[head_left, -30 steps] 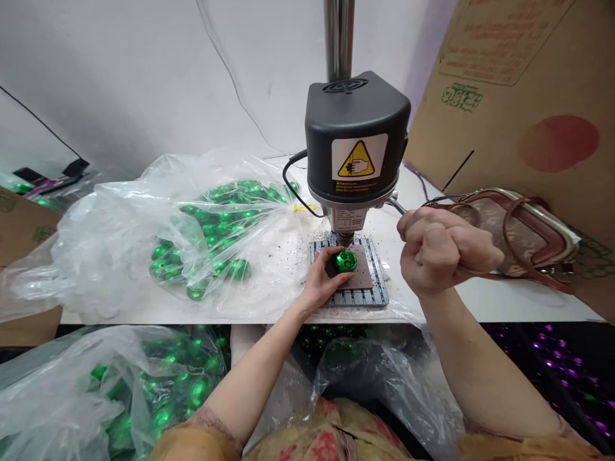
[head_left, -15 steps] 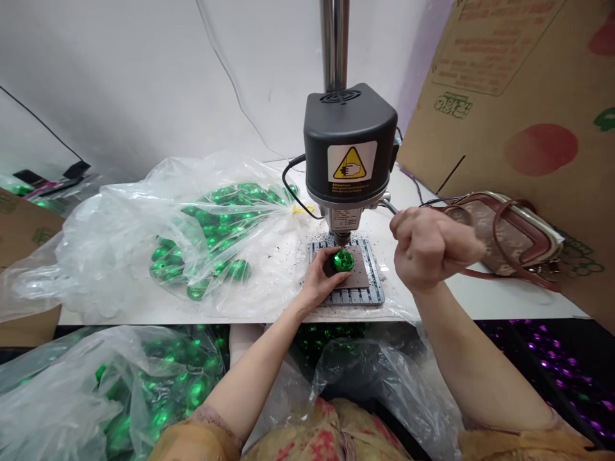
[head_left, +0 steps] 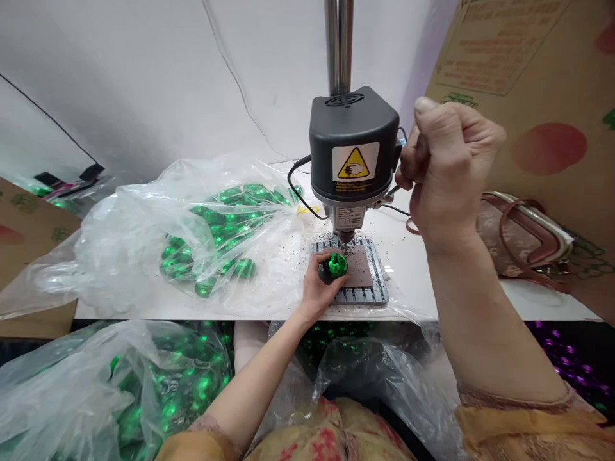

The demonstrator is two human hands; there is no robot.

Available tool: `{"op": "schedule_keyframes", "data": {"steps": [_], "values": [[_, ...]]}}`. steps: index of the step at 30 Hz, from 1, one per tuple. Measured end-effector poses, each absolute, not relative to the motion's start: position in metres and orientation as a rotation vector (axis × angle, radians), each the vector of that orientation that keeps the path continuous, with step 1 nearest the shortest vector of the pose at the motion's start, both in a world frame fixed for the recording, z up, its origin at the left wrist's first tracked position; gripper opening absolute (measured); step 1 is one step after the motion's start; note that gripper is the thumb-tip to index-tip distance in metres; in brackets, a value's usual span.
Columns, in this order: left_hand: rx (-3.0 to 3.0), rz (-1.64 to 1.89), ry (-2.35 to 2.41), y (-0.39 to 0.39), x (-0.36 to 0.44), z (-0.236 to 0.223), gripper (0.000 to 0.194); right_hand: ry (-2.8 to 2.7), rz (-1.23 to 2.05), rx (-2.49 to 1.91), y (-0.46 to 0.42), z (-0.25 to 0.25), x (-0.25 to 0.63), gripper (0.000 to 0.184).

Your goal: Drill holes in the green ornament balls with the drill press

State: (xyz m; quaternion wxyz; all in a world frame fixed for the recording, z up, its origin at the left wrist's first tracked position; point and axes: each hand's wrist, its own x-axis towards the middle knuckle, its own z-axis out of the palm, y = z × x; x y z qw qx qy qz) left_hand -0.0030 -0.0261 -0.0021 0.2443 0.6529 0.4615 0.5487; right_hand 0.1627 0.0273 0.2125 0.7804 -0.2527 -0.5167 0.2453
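Observation:
My left hand is closed around a shiny green ball, thumb and fingers on its sides. Under the ball lies a brown board on the slotted metal base of a small drill press. The ball sits a little left of and below the chuck, apart from it. Raised at the right of the motor housing, my right hand is wrapped around the press's feed lever, most of which the fingers hide.
A clear plastic bag with several green balls spreads across the table's left half. Another bag of green balls is below the table edge. A handbag and large carton stand right. Dark shavings surround the base.
My right hand has risen with the feed lever. My left hand has shifted the green ball slightly left, away from beneath the chuck, and the chuck is now clear of it.

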Motion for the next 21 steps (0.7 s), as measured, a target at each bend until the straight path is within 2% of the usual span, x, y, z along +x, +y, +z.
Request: {"op": "schedule_keyframes", "data": {"steps": [9, 14, 21], "values": [[1.976, 1.704, 1.207, -0.05, -0.015, 0.005, 0.052, -1.111, 0.475, -0.541, 0.026, 0.21, 0.16, 0.045], [2.123, 1.648, 1.139, -0.058, -0.015, 0.009, 0.041, -1.105, 0.442, -0.55, 0.027, 0.209, 0.161, 0.045], [2.236, 1.636, 1.176, -0.067, -0.016, 0.018, 0.044, -1.132, 0.387, -0.505, 0.029, 0.208, 0.162, 0.043]]}}
